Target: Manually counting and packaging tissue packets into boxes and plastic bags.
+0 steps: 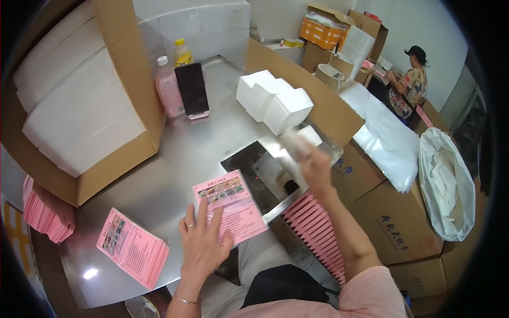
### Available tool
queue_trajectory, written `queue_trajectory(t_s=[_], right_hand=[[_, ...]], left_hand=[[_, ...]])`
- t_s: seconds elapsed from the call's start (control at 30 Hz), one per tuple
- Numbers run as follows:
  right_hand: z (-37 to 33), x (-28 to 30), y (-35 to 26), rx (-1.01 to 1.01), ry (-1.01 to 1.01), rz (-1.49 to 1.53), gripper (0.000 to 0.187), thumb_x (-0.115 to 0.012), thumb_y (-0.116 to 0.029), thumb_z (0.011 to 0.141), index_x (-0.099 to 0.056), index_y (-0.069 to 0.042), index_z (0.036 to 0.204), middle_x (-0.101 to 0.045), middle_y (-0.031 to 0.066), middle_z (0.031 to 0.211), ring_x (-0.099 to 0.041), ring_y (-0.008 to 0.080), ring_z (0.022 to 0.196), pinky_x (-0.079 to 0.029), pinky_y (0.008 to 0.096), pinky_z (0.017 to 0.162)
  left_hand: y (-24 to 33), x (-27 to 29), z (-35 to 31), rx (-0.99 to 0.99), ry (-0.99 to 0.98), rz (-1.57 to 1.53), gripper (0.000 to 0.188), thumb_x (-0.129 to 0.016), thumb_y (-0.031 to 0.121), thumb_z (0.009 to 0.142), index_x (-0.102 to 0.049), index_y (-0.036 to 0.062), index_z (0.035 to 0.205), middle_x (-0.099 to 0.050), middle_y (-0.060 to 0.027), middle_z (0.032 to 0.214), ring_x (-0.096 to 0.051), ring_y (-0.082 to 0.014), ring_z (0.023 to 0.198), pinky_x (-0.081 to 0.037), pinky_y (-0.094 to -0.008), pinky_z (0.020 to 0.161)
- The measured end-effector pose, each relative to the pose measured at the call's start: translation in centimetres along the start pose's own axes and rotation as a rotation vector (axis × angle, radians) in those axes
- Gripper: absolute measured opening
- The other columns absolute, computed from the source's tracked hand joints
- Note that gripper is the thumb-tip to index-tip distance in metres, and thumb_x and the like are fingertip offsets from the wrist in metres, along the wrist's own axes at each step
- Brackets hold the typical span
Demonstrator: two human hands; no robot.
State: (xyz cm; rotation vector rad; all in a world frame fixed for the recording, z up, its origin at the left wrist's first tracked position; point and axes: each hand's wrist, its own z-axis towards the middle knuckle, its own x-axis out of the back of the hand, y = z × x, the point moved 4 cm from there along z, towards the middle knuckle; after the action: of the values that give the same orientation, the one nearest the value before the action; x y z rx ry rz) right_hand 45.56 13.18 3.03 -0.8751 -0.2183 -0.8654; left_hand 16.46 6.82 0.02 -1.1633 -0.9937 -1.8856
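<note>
Pink leaflet [230, 206]: lies flat on the steel counter [175, 159], one corner over the dark recessed machine plate [254, 175], just beside the counter's near edge.
Counter: also carries an open carton of white sheets [79, 106] at far left, stacks of white folded tissue [273, 100] at the back, and a pink leaflet stack [132, 246] near left.
Machine plate: a red spot shows on it; judged to be the working zone, so square the leaflet to its edge before feeding.
Filled pink packs [318, 233]: a row stands on edge below the counter's right edge.
Left hand [204, 244]: fingers spread, palm pressing the leaflet flat. Keep the pressure even so it can't skew.
Right hand [313, 167]: pinching a clear bag with a white tissue [299, 143], blurred, above the plate. Grip detail unclear; keep the bag mouth open toward the leaflet.
</note>
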Motion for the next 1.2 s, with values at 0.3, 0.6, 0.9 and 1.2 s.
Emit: queue_trajectory(t_s=[0.3,0.6,0.9,1.2], right_hand=[[-5.6,-11.8,-9.1,0.616,-0.596,-0.421,0.031,-0.062,-0.016,0.081,-0.064,0.001,0.107,-0.062,0.0155,0.103,-0.063,0.032,0.1,-0.031,0.0696,0.106],[-1.1,-4.4,-3.0,0.336,-0.119,-0.495,0.026,-0.063,-0.007,0.078,-0.059,0.0,0.103,-0.059,0.0148,0.092,-0.058,0.0348,0.085,-0.045,0.0457,0.077],[0.5,-1.0,6.0,0.212,-0.013,-0.61,0.01,-0.066,-0.011,0.088,-0.067,-0.001,0.091,-0.056,0.013,0.09,-0.056,0.0311,0.088,-0.045,0.0442,0.077],[0.6,-0.4,7.0,0.195,0.01,-0.473,0.012,-0.064,-0.004,0.086,-0.066,0.0,0.096,-0.056,0.0146,0.086,-0.055,0.0322,0.084,-0.047,0.0435,0.075]], left_hand=[[1.2,-1.5,1.1,0.084,0.075,-0.018,0.089,-0.074,0.047,0.069,-0.046,0.0121,0.145,-0.034,-0.0285,0.15,-0.034,-0.0456,0.136,-0.026,-0.0634,0.106],[0.2,-0.5,0.6,0.136,0.071,0.088,0.064,-0.071,0.043,0.076,-0.06,0.0091,0.129,-0.048,-0.0209,0.139,-0.045,-0.0412,0.119,-0.033,-0.0541,0.093],[1.9,0.0,2.3,0.035,0.198,0.174,0.057,-0.072,0.046,0.076,-0.063,0.0079,0.117,-0.054,-0.02,0.122,-0.049,-0.0382,0.11,-0.036,-0.0501,0.086],[2.0,0.5,2.3,0.026,0.029,0.071,0.061,-0.075,0.051,0.076,-0.06,0.0054,0.113,-0.054,-0.0161,0.114,-0.048,-0.0363,0.106,-0.037,-0.0487,0.089]])
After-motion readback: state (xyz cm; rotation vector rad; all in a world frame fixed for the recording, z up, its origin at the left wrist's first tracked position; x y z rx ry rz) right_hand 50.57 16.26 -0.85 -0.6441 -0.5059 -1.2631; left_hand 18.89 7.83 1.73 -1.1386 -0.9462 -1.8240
